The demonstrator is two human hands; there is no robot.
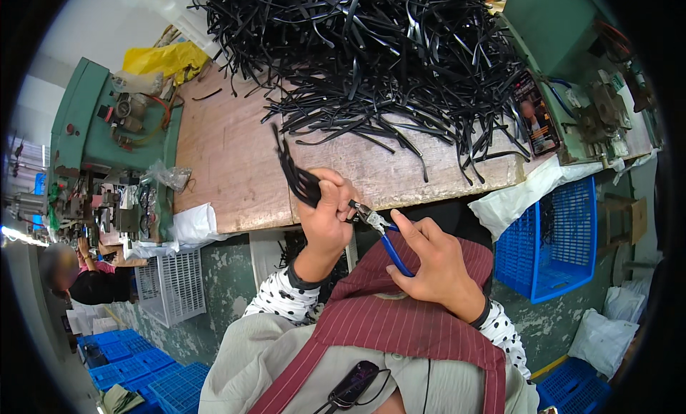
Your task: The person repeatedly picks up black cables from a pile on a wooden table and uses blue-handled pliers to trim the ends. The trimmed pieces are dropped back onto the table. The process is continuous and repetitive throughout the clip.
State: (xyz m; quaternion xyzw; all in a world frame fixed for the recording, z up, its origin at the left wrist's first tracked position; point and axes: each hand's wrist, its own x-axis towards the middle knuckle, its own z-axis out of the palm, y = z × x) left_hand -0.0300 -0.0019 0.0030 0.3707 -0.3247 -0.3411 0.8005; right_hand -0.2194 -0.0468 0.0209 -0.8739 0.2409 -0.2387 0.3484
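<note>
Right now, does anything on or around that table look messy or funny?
Yes: one thin black piece lies alone on the left side of the table, apart from the big heap, like a stray. The green floor also looks patchy, as if its paint has worn away.

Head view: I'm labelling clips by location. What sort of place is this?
Probably a factory workshop: what look like black eyeglass temples heaped on a wooden workbench, green machines either side.

Strips (364,63): glossy, plastic-looking. Pliers (377,222): shiny metal head (371,217), 2 smooth plastic-looking handles (397,257). Table (221,142): matt, worn wood. Apron (421,324): matt cloth.
</note>
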